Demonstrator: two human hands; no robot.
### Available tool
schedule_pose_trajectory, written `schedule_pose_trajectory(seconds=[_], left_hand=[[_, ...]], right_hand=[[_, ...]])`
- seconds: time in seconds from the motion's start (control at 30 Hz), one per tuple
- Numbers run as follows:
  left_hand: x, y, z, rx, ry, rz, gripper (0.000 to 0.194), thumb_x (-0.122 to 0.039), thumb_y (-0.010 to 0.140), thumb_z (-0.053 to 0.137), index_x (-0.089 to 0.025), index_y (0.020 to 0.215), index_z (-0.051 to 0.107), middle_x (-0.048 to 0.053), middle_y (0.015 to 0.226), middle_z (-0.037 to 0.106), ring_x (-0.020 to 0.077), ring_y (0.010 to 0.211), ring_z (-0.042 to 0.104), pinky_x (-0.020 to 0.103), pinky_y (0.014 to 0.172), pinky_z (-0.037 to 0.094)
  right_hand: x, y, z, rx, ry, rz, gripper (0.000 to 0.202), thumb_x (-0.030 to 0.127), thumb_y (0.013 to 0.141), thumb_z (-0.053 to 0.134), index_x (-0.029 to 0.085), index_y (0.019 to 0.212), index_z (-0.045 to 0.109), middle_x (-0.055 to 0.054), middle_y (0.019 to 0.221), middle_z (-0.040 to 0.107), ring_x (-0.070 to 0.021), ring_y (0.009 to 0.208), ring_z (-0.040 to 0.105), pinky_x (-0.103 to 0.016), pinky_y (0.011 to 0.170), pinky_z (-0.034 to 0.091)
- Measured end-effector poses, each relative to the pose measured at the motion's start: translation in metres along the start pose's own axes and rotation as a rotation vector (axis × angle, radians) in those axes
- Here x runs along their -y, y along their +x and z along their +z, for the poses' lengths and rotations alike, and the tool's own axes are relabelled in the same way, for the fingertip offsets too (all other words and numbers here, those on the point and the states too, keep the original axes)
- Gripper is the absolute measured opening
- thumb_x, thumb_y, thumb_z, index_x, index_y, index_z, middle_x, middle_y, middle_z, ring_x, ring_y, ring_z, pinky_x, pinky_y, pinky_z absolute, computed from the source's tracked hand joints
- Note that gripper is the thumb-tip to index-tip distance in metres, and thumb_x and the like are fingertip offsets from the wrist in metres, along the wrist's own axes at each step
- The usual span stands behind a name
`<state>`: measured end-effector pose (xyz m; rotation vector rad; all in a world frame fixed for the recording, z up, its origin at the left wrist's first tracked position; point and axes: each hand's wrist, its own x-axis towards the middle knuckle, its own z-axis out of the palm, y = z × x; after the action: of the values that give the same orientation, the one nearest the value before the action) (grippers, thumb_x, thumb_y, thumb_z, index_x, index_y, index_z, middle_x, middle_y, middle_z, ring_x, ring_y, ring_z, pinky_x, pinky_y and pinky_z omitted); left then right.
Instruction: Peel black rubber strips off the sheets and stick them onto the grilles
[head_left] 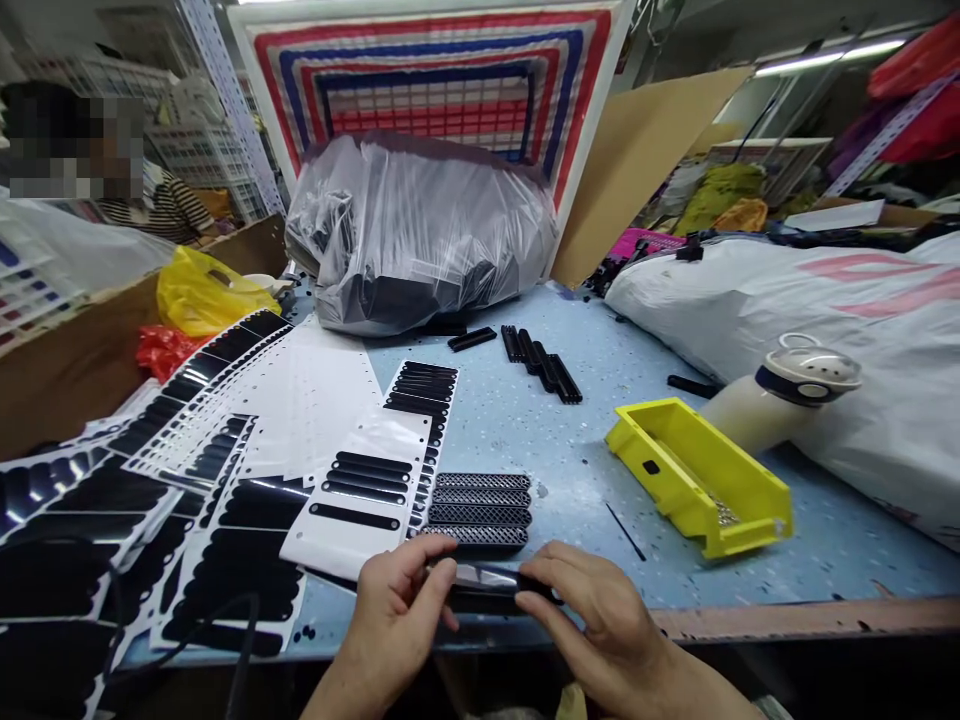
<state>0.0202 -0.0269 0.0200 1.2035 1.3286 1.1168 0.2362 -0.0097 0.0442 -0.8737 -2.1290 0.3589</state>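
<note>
Near the table's front edge, a glossy black strip [487,578] is held level between both hands. My left hand [401,610] pinches its left end between thumb and fingers. Its right end is gripped by my right hand [600,620], thumb below and fingers above. Just beyond the strip lie several black perforated pieces [480,500] side by side. To their left, a white backing sheet [360,530] carries several black strips. More sheets with black strips [240,560] spread over the left of the table.
A yellow bin [697,475] with small metal parts stands at right, beside a bottle [780,395]. Black pieces [541,362] lie mid-table. Behind are a plastic-covered bundle [427,225] and a tilted crate [600,60]. A large white sack [862,370] borders the right; a person sits far left.
</note>
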Motion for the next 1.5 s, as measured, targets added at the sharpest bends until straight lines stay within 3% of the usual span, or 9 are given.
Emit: schedule_pose_trajectory(seconds=[0.17,0.27,0.4,0.57,0.73,1.07,1.3,1.4,1.5], left_hand=[[0.007,0.001,-0.014,-0.151,0.332,0.319,0.018,-0.029,0.081,0.065,-0.016,0.090,0.074,0.003,0.061,0.070,0.0133,0.043,0.061,0.021,0.040,0.047],[0.016,0.001,-0.020,-0.134,0.518,0.488,0.018,-0.022,0.071,0.073,-0.018,0.088,0.075,0.005,0.075,0.076,0.0181,0.058,0.069,0.024,0.051,0.056],[0.029,-0.004,-0.015,-0.066,0.582,0.625,0.024,-0.015,0.069,0.069,-0.018,0.093,0.073,0.007,0.084,0.078,0.0218,0.071,0.074,0.029,0.065,0.061],[0.027,-0.007,-0.011,-0.003,0.578,0.500,0.021,-0.016,0.067,0.072,-0.019,0.088,0.072,0.002,0.072,0.073,0.0158,0.055,0.066,0.023,0.051,0.055],[0.033,0.015,-0.023,-0.149,0.567,0.343,0.023,-0.024,0.075,0.069,-0.014,0.096,0.072,-0.003,0.055,0.063,0.0130,0.043,0.058,0.022,0.046,0.050],[0.041,0.048,-0.009,-0.040,0.630,0.355,0.015,-0.019,0.073,0.063,-0.013,0.084,0.071,-0.001,0.056,0.058,0.0136,0.048,0.053,0.024,0.050,0.045],[0.022,0.043,-0.010,0.115,0.364,0.072,0.023,-0.012,0.063,0.068,-0.016,0.085,0.074,-0.004,0.057,0.056,0.0104,0.050,0.049,0.020,0.049,0.040],[0.019,0.040,-0.012,0.118,0.230,-0.004,0.034,-0.011,0.062,0.066,-0.014,0.094,0.075,-0.004,0.060,0.057,0.0092,0.050,0.048,0.019,0.047,0.038],[0.021,0.041,-0.013,0.110,0.169,0.000,0.031,-0.013,0.065,0.063,-0.012,0.093,0.076,-0.002,0.060,0.058,0.0106,0.053,0.052,0.020,0.051,0.042]], right_hand=[[-0.019,-0.004,-0.027,-0.018,-0.002,0.200,0.009,0.020,0.088,0.062,0.021,0.084,0.070,-0.001,0.067,0.069,-0.0152,0.057,0.066,-0.023,0.051,0.053],[-0.026,-0.009,-0.030,0.036,0.068,0.312,0.008,0.022,0.085,0.065,0.021,0.085,0.073,-0.001,0.072,0.073,-0.0156,0.061,0.069,-0.022,0.051,0.053],[-0.025,-0.016,-0.018,0.129,0.137,0.416,0.012,0.023,0.085,0.062,0.021,0.083,0.074,0.000,0.070,0.074,-0.0155,0.061,0.070,-0.023,0.056,0.054],[-0.027,-0.023,-0.007,0.163,0.122,0.432,0.012,0.024,0.083,0.062,0.021,0.079,0.073,0.000,0.068,0.073,-0.0163,0.061,0.069,-0.025,0.058,0.055],[-0.045,-0.018,-0.005,0.064,0.100,0.344,0.014,0.025,0.084,0.061,0.020,0.088,0.073,-0.004,0.079,0.077,-0.0185,0.070,0.073,-0.027,0.065,0.058],[-0.065,-0.001,0.005,0.105,0.018,0.342,0.015,0.027,0.083,0.059,0.020,0.082,0.071,-0.004,0.072,0.075,-0.0191,0.064,0.071,-0.028,0.060,0.057],[-0.063,-0.008,-0.013,0.220,0.010,0.293,0.014,0.029,0.086,0.060,0.023,0.082,0.072,-0.003,0.074,0.075,-0.0186,0.065,0.072,-0.027,0.059,0.058],[-0.061,-0.009,-0.015,0.183,-0.003,0.217,0.013,0.027,0.086,0.062,0.024,0.091,0.073,-0.005,0.083,0.077,-0.0202,0.072,0.074,-0.029,0.064,0.060],[-0.061,-0.006,-0.008,0.143,0.017,0.097,0.018,0.020,0.086,0.063,0.024,0.101,0.073,-0.005,0.089,0.078,-0.0200,0.078,0.074,-0.029,0.069,0.061]])
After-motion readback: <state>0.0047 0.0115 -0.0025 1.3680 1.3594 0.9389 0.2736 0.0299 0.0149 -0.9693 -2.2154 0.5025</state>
